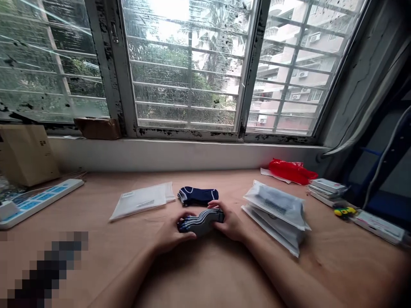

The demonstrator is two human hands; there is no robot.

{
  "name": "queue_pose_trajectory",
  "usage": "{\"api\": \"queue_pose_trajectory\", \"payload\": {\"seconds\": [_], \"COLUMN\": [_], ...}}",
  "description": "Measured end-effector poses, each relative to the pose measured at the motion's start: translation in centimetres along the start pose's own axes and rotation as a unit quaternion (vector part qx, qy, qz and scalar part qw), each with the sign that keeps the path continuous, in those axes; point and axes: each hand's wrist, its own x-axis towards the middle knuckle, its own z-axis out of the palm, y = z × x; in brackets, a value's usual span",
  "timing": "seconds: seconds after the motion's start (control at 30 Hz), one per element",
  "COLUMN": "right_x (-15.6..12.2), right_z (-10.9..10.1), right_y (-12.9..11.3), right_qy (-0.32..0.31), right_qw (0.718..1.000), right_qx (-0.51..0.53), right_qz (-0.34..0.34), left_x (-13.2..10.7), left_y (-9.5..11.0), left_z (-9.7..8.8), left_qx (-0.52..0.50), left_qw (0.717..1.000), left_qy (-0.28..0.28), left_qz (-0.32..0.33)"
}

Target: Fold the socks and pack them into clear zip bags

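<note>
Between both hands I hold a stack of grey and dark blue socks (202, 223), its layered edges bent in a wave. My left hand (173, 233) grips the left end, thumb along the near side. The right end is in my right hand (229, 220), fingers over the far side. Just beyond lies a pile of navy socks (198, 195) with white lines, flat on the wooden table (205, 278). Left of the pile is a flat, frosted plastic bag (141, 200). To the right of my right hand, several filled frosted bags (278, 209) are stacked.
A white power strip (48, 201) and a cardboard box (27, 154) stand at the left. At the right are a red plastic bag (290, 170), small white boxes (327, 188), a yellow and black object (345, 212) and a long white box (380, 226). Barred windows rise behind the table.
</note>
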Motion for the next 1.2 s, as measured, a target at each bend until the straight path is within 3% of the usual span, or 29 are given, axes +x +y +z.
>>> {"api": "queue_pose_trajectory", "payload": {"seconds": [0.1, 0.2, 0.4, 0.7, 0.9, 1.2], "right_x": [0.0, 0.1, 0.1, 0.1, 0.1, 0.4], "right_z": [-0.1, -0.1, 0.0, -0.1, 0.0, 0.3], "right_y": [0.0, -0.3, -0.9, -1.0, -1.1, -0.8], "right_qy": [0.0, 0.001, 0.013, 0.02, 0.012, 0.017], "right_qw": [1.0, 0.999, 0.998, 0.998, 0.996, 0.987], "right_qx": [-0.019, -0.039, -0.058, -0.065, -0.087, -0.123], "right_qz": [-0.001, -0.009, -0.005, -0.014, -0.012, -0.098], "left_x": [0.0, -0.1, -0.2, 0.2, 0.2, 0.5], "left_y": [-0.9, -1.2, -1.2, -1.3, -1.8, -1.6], "left_z": [-1.2, -2.3, -3.5, -3.0, -2.8, -2.1], "left_qx": [-0.08, -0.127, -0.078, 0.026, -0.013, 0.03], "left_qw": [0.996, 0.991, 0.996, 0.999, 1.0, 0.997], "left_qy": [-0.031, -0.034, -0.044, -0.015, 0.011, 0.066], "left_qz": [0.022, 0.001, 0.013, 0.032, 0.01, 0.008]}}
